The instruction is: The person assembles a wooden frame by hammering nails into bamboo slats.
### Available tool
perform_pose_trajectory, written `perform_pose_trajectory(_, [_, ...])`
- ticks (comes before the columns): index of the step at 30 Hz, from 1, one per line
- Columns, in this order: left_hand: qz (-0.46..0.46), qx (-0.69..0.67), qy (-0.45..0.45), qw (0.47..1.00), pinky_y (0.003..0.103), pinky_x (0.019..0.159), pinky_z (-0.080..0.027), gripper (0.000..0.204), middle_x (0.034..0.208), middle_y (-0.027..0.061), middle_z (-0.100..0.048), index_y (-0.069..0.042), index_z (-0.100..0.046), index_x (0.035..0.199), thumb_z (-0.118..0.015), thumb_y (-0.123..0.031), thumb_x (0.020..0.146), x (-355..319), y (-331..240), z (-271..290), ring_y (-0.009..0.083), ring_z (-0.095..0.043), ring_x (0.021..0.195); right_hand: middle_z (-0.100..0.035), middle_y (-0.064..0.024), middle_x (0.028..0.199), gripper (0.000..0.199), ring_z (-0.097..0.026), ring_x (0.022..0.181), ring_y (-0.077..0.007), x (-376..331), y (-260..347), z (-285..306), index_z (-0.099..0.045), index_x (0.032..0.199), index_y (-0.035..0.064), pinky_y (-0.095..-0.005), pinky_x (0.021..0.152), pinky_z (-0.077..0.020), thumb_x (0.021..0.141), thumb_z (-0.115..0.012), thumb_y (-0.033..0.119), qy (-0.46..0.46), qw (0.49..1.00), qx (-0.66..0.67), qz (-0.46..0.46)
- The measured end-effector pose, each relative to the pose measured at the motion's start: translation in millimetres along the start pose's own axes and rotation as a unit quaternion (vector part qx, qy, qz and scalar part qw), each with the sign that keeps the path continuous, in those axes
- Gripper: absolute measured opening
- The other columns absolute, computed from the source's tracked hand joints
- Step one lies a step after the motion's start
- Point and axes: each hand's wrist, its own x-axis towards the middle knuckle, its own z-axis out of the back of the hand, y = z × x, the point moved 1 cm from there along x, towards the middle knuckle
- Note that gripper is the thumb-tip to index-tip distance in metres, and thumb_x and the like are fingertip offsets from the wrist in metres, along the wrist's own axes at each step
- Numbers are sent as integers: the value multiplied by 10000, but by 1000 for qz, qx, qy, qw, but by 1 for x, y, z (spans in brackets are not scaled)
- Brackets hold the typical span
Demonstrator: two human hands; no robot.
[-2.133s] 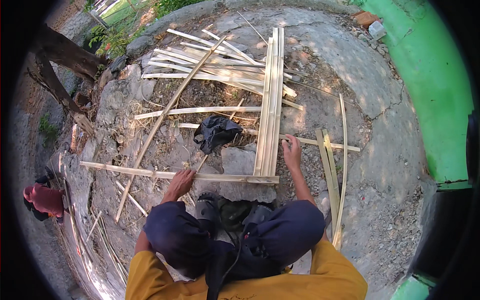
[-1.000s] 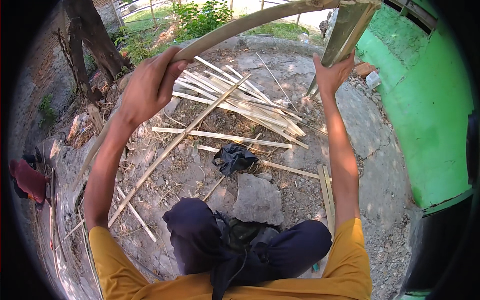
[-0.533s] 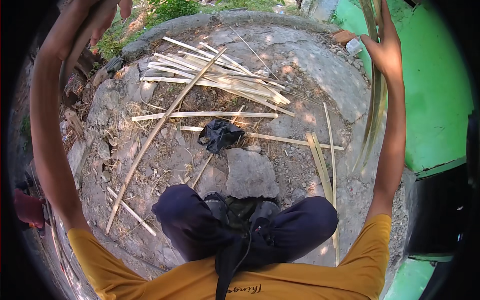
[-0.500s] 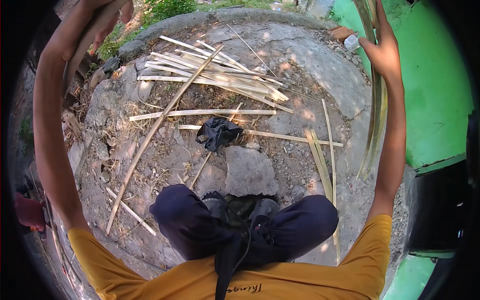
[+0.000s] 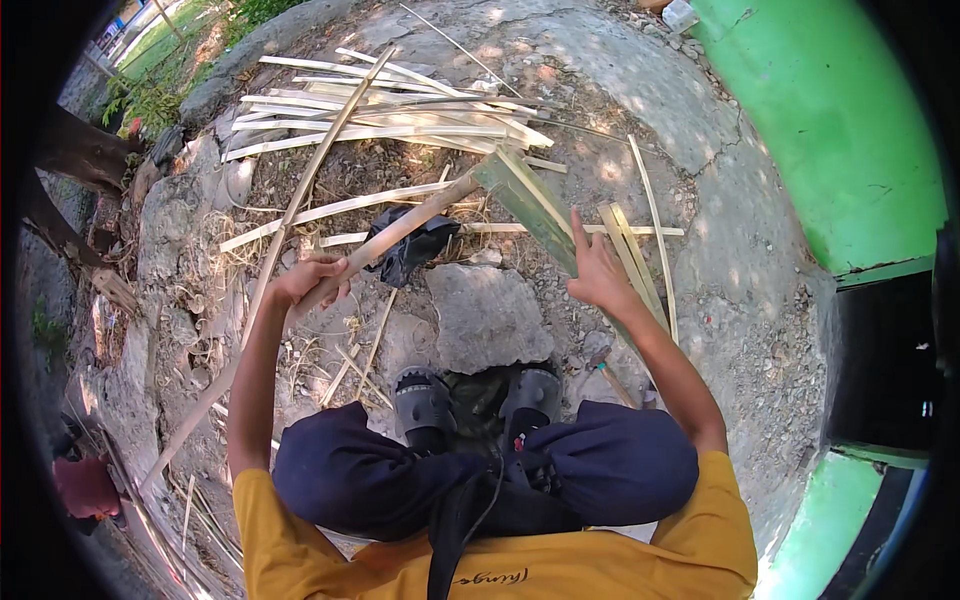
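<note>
My left hand (image 5: 312,282) is closed round a long brown wooden strip (image 5: 415,219), which slants from the lower left up to the middle of the head view. In my right hand (image 5: 602,276) is a wide green bamboo slat (image 5: 522,205), with a paler strip lying along it; the index finger stretches along its edge. The upper ends of the two held pieces meet or overlap above the stone slab (image 5: 490,315). Whether they touch cannot be told. Behind my left hand lies a crumpled black plastic bag (image 5: 412,240).
A pile of pale split strips (image 5: 390,115) lies on the ground ahead. Another long strip (image 5: 318,165) crosses it, and two short slats (image 5: 634,262) lie at right. A wooden-handled tool (image 5: 614,382) rests by my right knee. A green wall (image 5: 840,130) bounds the right.
Both hands have come down and inward from high at the sides. The held pieces now meet in front of me, and the view has shifted slightly.
</note>
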Motion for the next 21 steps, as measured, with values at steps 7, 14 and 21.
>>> perform_pose_trajectory(7, [58, -43, 69, 995, 347, 672, -590, 404, 909, 135, -733, 6, -599, 1245, -464, -358, 1136, 52, 122, 0, 221, -723, 712, -466, -288, 1217, 1409, -586, 1100, -508, -6, -2, -113, 116, 1699, 184, -589, 1003, -506, 664, -840, 160, 39, 998, 2, -51])
perform_pose_trajectory(14, [37, 81, -43, 995, 343, 682, -583, 444, 971, 112, -754, 25, -655, 1244, -507, -376, 1124, 66, 170, -17, 182, -705, 772, -342, -290, 1553, 1122, -459, 1373, -497, -25, -4, -140, -135, 1704, 201, -594, 1147, -349, 824, -819, 329, -91, 995, 35, 32])
perform_pose_trajectory(21, [-9, 146, -153, 977, 302, 641, -521, 478, 888, 59, -690, 13, -686, 1219, -611, -433, 1065, 66, 184, -36, 129, -633, 752, -691, -190, 1269, 635, -651, 1209, -347, -49, -51, -162, -585, 1478, 85, -443, 1057, -477, 963, -711, 434, -81, 937, 280, -193])
